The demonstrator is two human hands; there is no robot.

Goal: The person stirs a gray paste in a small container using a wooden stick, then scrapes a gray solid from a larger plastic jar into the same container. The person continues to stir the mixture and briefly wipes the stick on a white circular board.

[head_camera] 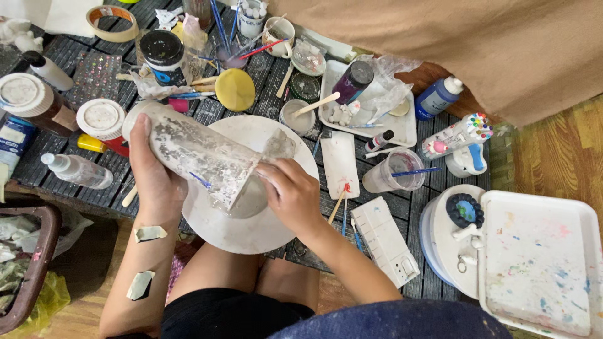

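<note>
Right now 2 hands hold a big plastic cup (pixel 198 156) tipped on its side over a round white plate (pixel 251 220). Left hand (pixel 154 182) wraps the cup's body, right hand (pixel 290 194) grips its rim. Grey wet stuff could spill past the plate onto the dark slatted surface (pixel 75 182) if the cup tips too far

Little free room is left on the dark slatted table (pixel 264 75). The upper left of the frame is crowded by jars (pixel 164 55), a tape roll (pixel 113 22) and bottles (pixel 78 171). The centre is taken by a white round plate (pixel 251 232), above which a tilted cylinder (pixel 195 154) is held. To the right, passage is blocked by a tray (pixel 402 129), a cup (pixel 396 171) and a white palette (pixel 540 260). Open wooden floor (pixel 565 150) is seen at the far right.
</note>
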